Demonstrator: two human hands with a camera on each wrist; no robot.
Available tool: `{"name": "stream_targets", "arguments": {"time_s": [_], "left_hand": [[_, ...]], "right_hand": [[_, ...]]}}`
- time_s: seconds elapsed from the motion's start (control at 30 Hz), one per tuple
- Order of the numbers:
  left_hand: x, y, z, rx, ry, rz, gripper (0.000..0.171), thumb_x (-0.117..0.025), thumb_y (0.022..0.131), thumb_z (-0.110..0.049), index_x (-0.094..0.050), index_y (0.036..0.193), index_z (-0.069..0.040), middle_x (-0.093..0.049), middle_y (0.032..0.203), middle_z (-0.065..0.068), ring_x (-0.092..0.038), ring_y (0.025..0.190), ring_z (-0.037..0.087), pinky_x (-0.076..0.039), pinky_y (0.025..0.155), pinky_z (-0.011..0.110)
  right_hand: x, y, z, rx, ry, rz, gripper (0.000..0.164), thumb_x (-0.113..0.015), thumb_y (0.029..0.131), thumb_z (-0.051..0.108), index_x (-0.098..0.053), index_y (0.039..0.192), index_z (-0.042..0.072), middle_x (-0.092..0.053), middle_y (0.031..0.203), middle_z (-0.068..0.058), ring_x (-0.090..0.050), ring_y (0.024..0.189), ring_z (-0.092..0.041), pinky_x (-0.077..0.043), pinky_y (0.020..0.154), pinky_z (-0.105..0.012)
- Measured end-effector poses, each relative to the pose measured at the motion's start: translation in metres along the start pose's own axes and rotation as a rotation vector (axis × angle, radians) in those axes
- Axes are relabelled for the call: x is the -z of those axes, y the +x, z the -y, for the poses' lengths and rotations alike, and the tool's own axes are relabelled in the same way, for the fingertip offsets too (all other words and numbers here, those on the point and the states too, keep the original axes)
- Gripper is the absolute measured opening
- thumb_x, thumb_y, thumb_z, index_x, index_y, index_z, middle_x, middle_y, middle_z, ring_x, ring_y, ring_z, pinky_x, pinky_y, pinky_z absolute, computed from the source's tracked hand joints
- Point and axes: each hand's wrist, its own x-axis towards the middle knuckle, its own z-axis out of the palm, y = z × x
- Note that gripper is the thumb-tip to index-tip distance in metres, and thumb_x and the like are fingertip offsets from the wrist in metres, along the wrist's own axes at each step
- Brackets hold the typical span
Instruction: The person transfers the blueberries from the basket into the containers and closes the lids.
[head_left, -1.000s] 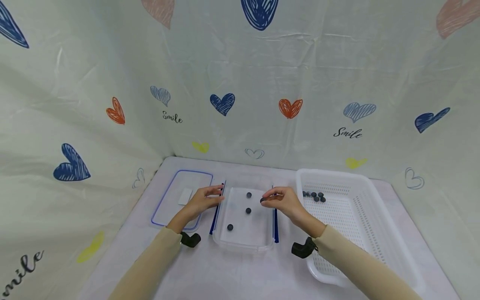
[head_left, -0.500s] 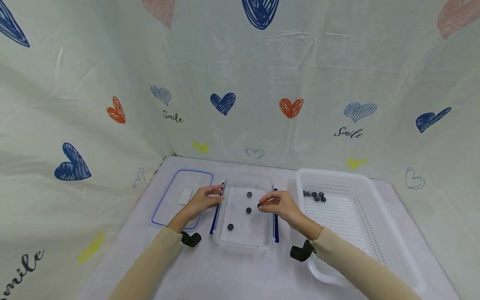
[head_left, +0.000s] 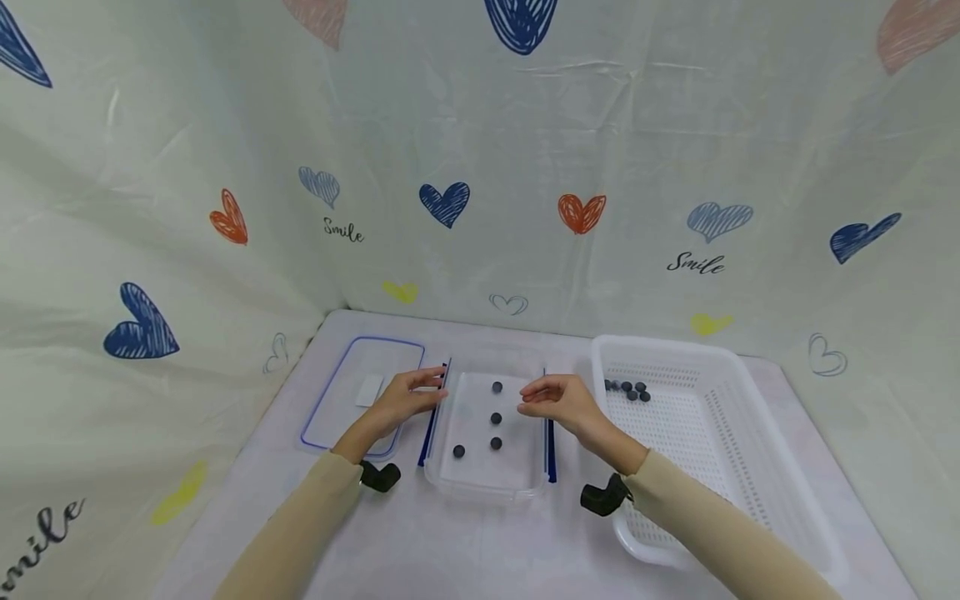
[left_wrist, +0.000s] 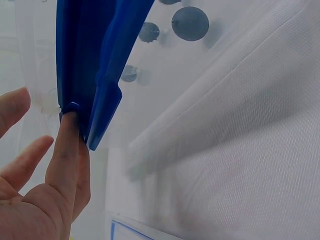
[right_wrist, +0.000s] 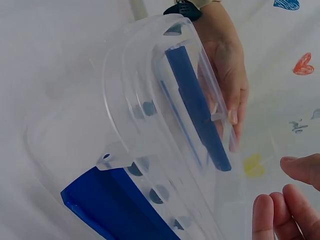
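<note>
A clear plastic box with blue side latches stands mid-table, several small dark balls lying inside it. At its left side my left hand has straight fingers; in the left wrist view a fingertip touches the hanging blue latch, thumb apart. Over the box's right edge hovers my right hand, nothing between its thumb and fingers. The right wrist view shows that hand's fingertips above the box wall, with the other blue latch hanging down nearby.
To the right a white perforated basket holds several more dark balls. A clear lid with a blue seal lies left of the box, partly behind my left hand. A heart-print curtain closes off the back.
My right hand has let go of a dark ball, which now lies in the box near its front. After dipping inward, the hand is slightly higher. The left hand stays put.
</note>
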Motion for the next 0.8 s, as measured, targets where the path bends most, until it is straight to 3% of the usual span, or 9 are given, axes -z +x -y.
{"name": "stream_targets", "arguments": {"time_s": [0.6,0.8], "left_hand": [[0.000,0.000,0.000,0.012,0.007,-0.013,0.060,-0.071,0.095,-0.021,-0.048,0.147,-0.005,-0.050,0.140,0.025,-0.055,0.124,0.036,-0.053,0.096,0.039],[-0.001,0.000,0.000,0.017,-0.003,-0.011,0.060,-0.072,0.094,-0.020,-0.048,0.147,-0.004,-0.050,0.141,0.025,-0.053,0.126,0.038,-0.052,0.098,0.039]], "right_hand": [[0.029,-0.004,0.004,0.012,0.014,-0.079,0.029,-0.080,0.085,0.006,-0.071,0.108,-0.009,-0.073,0.100,-0.015,-0.069,0.088,-0.014,-0.055,0.083,-0.026],[0.044,-0.007,0.005,0.004,0.016,-0.119,0.032,-0.080,0.085,0.008,-0.069,0.109,-0.011,-0.073,0.099,-0.009,-0.068,0.088,-0.013,-0.055,0.083,-0.026]]}}
